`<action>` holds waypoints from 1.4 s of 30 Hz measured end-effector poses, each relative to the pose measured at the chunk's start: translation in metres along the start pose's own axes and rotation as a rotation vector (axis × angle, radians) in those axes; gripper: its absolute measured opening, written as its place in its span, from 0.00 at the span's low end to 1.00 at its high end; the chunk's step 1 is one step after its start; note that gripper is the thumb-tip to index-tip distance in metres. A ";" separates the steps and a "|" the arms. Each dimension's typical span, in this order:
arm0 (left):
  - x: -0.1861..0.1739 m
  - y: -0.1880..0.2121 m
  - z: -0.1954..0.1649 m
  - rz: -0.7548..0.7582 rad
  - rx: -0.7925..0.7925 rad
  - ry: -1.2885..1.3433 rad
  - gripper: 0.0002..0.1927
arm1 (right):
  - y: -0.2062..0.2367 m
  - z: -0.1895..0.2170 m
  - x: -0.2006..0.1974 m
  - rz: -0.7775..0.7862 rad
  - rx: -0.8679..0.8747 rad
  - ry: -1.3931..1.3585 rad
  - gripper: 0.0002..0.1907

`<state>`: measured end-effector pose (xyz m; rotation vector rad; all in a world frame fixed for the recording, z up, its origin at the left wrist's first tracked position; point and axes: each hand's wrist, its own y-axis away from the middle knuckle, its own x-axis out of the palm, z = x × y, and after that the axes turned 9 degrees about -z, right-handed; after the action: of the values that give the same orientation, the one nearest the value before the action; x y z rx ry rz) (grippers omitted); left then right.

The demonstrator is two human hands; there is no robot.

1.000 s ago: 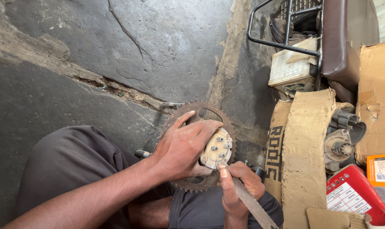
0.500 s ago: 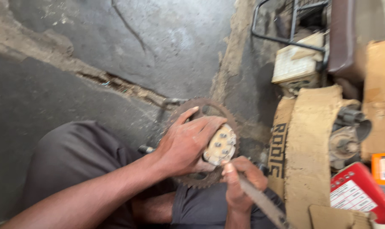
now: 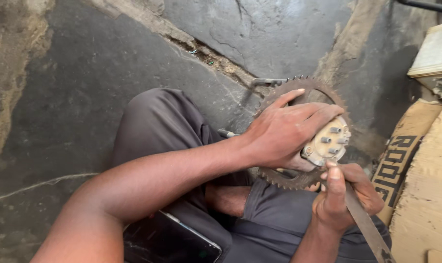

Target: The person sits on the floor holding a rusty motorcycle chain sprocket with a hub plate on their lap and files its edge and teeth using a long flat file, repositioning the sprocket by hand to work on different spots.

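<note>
Since the earlier frame the view has shifted left — grip unchanged. Left hand lies fingers spread over the rusty sprocket, held above the lap. Right hand, fingers wrapped round a flat file, thumb pressed near the hub.

You see a rusty, rough metal sprocket with a pale, dull metal hub, matt dark cloth trousers, cracked rough concrete floor, and matt brown cardboard.

Soft, even daylight, brightest on the cardboard at right; shadows faint, no glare, slight blur toward the edges.
</note>
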<state>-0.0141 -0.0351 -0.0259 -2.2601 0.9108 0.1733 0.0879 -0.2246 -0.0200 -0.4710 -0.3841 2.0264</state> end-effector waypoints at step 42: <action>-0.019 -0.022 -0.012 0.103 -0.034 0.013 0.53 | 0.018 0.007 -0.007 -0.092 0.166 0.124 0.07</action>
<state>-0.0154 -0.0209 0.0022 -2.2490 1.0398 0.2222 0.0741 -0.2401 -0.0213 -0.4644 -0.1572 1.9101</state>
